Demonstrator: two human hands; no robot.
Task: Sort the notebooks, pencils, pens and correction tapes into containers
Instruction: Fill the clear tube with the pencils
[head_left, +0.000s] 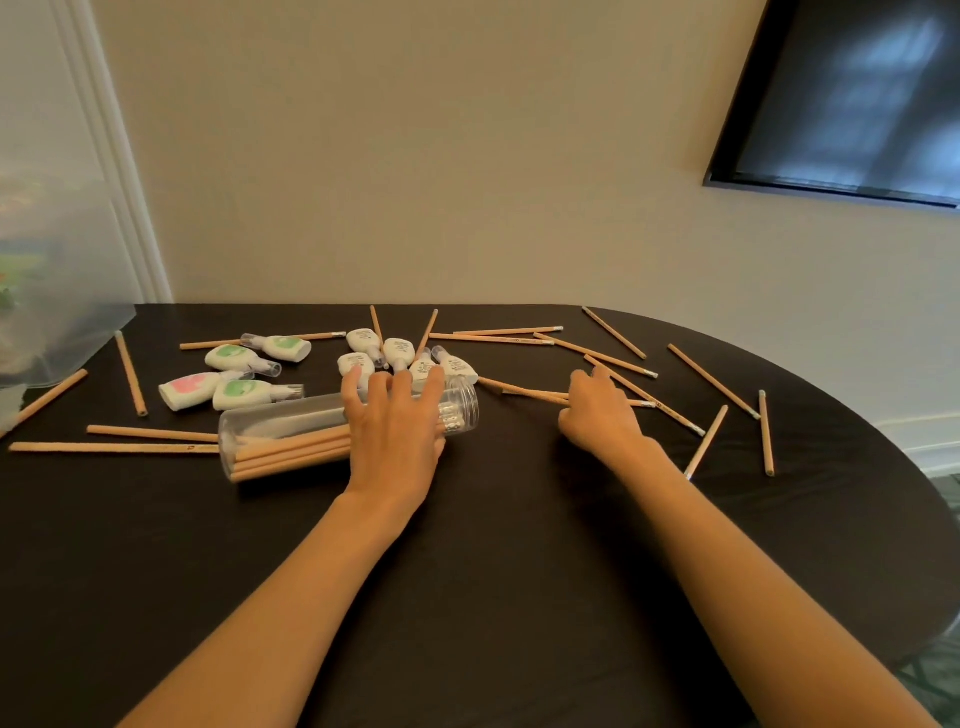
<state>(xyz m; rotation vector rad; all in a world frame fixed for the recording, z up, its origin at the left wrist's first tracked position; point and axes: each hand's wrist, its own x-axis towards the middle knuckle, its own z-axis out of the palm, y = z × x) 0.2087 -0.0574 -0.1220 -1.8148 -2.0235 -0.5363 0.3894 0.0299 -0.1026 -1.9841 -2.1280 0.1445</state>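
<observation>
Lying on its side left of the frame's centre, a clear plastic jar (280, 421) with a threaded mouth holds a bundle (291, 453) of pale, round wooden pencils. The left hand (395, 421) rests flat across the jar near its mouth, fingers spread and fairly straight, pressing down on the smooth wall. Right of centre, the right hand (597, 410) has its fingers curled round a pencil (530, 393), whose free end points left toward the jar's mouth. More pencils (714, 381) lie scattered at all angles over the matte black table (493, 571), most of them in the right half and a few along the left edge. Small white tapes (397, 351) with rounded bodies and clear caps sit in two clusters just above the jar, some with green or pink labels. A translucent bin (62, 322) stands at the left edge, and a dark glossy screen (841, 93) hangs in the upper right.
</observation>
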